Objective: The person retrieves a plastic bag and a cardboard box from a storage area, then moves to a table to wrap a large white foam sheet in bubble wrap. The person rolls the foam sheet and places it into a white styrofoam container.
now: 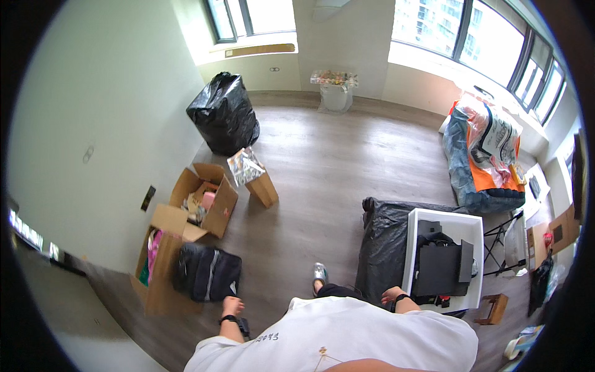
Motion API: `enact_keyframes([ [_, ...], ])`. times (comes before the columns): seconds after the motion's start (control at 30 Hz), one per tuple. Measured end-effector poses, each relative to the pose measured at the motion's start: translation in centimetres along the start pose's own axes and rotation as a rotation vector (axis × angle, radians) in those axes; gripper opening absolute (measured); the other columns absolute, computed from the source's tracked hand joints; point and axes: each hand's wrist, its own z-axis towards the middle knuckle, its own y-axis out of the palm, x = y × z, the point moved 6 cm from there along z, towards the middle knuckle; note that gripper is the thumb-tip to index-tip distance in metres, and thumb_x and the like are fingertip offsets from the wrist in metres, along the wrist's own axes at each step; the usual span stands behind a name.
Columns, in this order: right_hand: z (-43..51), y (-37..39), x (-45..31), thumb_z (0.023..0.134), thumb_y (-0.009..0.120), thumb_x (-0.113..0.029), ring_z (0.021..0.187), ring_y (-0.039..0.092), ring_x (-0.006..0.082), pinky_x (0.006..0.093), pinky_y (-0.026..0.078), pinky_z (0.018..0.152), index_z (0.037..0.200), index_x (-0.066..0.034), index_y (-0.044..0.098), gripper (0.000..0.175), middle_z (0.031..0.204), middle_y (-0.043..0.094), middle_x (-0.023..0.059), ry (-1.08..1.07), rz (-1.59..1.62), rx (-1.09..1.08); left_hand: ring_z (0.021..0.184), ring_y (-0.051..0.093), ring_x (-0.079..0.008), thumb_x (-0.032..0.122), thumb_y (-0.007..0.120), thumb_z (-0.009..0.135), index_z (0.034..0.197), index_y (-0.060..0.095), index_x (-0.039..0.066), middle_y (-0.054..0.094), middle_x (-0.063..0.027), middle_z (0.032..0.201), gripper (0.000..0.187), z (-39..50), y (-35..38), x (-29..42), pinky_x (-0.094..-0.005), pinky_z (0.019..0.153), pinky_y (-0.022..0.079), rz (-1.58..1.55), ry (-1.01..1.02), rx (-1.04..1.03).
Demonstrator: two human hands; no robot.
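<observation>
My left hand (232,305) hangs low with its fingers curled and no object visible in it. Just beyond it lies a black fabric bag (214,274) with a pale zip line, beside an open cardboard box (162,274). On the other side, my right hand (393,294) is at the near left side of a white bin (479,260). Its fingers are partly bent, and whether it touches the bin is unclear. Dark flat panels (439,274) and black items fill the bin. Black plastic sheeting (381,251) lies along the bin's left side.
Left, another open carton (223,209) stands near an upright cardboard piece (262,188) and a stuffed black bag (225,116). A white bucket (335,97) carries a clear tray by the far wall. Right are a blue bundle (458,162), a folding frame (495,246) and a wooden stool (495,310).
</observation>
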Motion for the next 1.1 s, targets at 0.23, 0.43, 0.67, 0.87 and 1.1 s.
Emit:
enact_keyframes([
  [0.23,-2.0,-2.9,-26.5,0.091,0.06,-0.011,0.06,0.063,0.0202,0.0358,0.052,0.055,0.095,-0.0072,0.065,0.008,0.079,0.067,0.0078,-0.133,0.177,0.108,0.065,0.066,-0.0132,0.021,0.059,0.091,0.101,0.061,0.008,0.07,-0.0058,0.084,0.016,9.0,11.1,25.2,-0.0287,0.052,0.046,0.07,0.152,-0.184],
  [0.43,3.3,-2.5,-47.7,0.092,0.059,-0.013,0.065,0.068,0.0212,0.035,0.054,0.057,0.101,-0.0048,0.068,0.016,0.086,0.072,0.0086,-0.351,-0.091,0.13,0.067,0.066,-0.0133,0.023,0.059,0.092,0.102,0.06,0.008,0.07,-0.0051,0.086,0.018,18.9,17.7,47.0,-0.0284,0.055,0.048,0.224,0.146,-0.373],
  [0.67,8.7,-6.4,-64.3,0.093,0.056,-0.017,0.067,0.071,0.0219,0.0377,0.048,0.051,0.103,-0.0018,0.069,0.022,0.086,0.073,0.0116,-0.051,-0.122,0.038,0.06,0.065,-0.0164,0.019,0.056,0.092,0.101,0.057,0.007,0.069,-0.0083,0.083,0.015,30.8,23.5,73.7,-0.0293,0.048,0.047,0.059,0.3,-0.414],
  [0.87,11.8,-10.9,-84.2,0.092,0.056,-0.015,0.065,0.068,0.0189,0.0334,0.052,0.054,0.1,-0.0058,0.065,0.016,0.082,0.069,0.0073,-0.208,0.199,0.204,0.066,0.067,-0.0164,0.023,0.057,0.091,0.103,0.057,0.011,0.07,-0.0061,0.085,0.017,38.5,23.8,89.4,-0.0305,0.054,0.047,0.179,0.29,-0.318],
  [1.1,24.7,-13.5,-108.0,0.091,0.06,-0.022,0.063,0.068,0.0217,0.0351,0.051,0.051,0.088,-0.0047,0.065,0.018,0.078,0.07,0.0094,-0.117,-0.049,0.031,0.065,0.069,-0.0217,0.017,0.056,0.092,0.103,0.056,0.002,0.068,-0.0111,0.081,0.018,45.1,22.9,95.5,-0.036,0.053,0.052,0.032,0.099,-0.331],
])
